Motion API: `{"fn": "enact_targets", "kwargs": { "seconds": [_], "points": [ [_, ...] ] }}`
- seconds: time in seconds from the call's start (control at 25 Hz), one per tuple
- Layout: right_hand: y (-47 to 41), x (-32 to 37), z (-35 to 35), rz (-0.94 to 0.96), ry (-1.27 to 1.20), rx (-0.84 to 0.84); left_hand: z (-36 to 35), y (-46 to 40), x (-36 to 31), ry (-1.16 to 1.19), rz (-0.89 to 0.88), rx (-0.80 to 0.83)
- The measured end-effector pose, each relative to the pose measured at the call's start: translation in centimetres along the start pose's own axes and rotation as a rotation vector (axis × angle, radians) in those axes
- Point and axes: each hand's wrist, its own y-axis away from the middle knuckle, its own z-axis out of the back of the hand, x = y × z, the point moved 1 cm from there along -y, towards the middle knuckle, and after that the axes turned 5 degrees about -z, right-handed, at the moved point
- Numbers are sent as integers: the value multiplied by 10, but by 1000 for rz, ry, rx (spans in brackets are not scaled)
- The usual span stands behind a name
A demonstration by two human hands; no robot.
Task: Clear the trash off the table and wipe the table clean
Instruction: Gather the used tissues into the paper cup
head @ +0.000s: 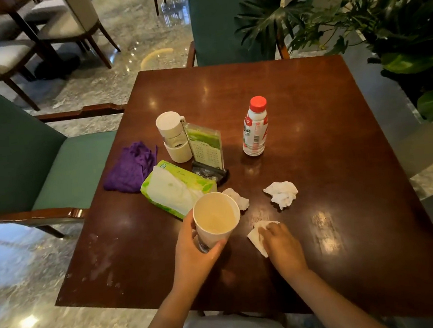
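My left hand (191, 252) grips a white paper cup (216, 217) and holds it just above the dark wooden table (322, 97). The cup looks empty inside. My right hand (283, 247) presses down on a flat white tissue (255, 236) lying on the table near the front. A crumpled tissue (282, 193) lies further back to the right. Another crumpled tissue (238, 197) peeks out from behind the cup. A purple cloth (130, 168) lies bunched at the table's left edge.
A green tissue pack (175, 185), a white tumbler (172, 136), a clear menu stand (206, 149) and a red-capped bottle (255, 127) stand mid-table. Green chairs sit at the left (27, 164) and far side (224, 22). Potted plants (380, 13) crowd the right. Whitish smears mark the table's front left.
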Motion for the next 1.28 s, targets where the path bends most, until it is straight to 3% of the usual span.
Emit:
{"fn": "enact_targets", "kwargs": {
  "seconds": [0.08, 0.2, 0.28, 0.36, 0.52, 0.68, 0.76, 0.88, 1.04, 1.16, 1.28],
  "points": [
    [-4, -7, 3, -103, -131, 52, 1, 3, 3, -29, -4, 17],
    [-16, 1, 43, -445, -695, -27, 2, 5, 7, -52, -8, 47],
    [-22, 19, 91, -435, -1049, -181, 0, 4, 5, -68, -27, 54],
    [-22, 42, 130, -283, -1187, -268, -2, 2, 2, -77, -49, 58],
    [-17, 73, 138, 105, -712, -403, -6, 0, -7, -73, -62, 63],
    [-9, 73, 116, 354, -365, -173, -7, -4, -8, -48, -66, 65],
    [-2, 69, 112, 400, -219, -56, -8, -6, -1, -64, -53, 83],
    [-1, 61, 111, 393, -189, 107, -13, -3, 3, -90, -41, 107],
    [-1, 48, 109, 472, -143, 166, -21, 2, 6, -74, -51, 129],
    [-2, 34, 110, 472, -289, -32, -24, 1, 5, -50, -35, 93],
    [-28, -5, 103, 119, -463, -372, -25, 0, 1, -53, -18, 40]
  ]
}}
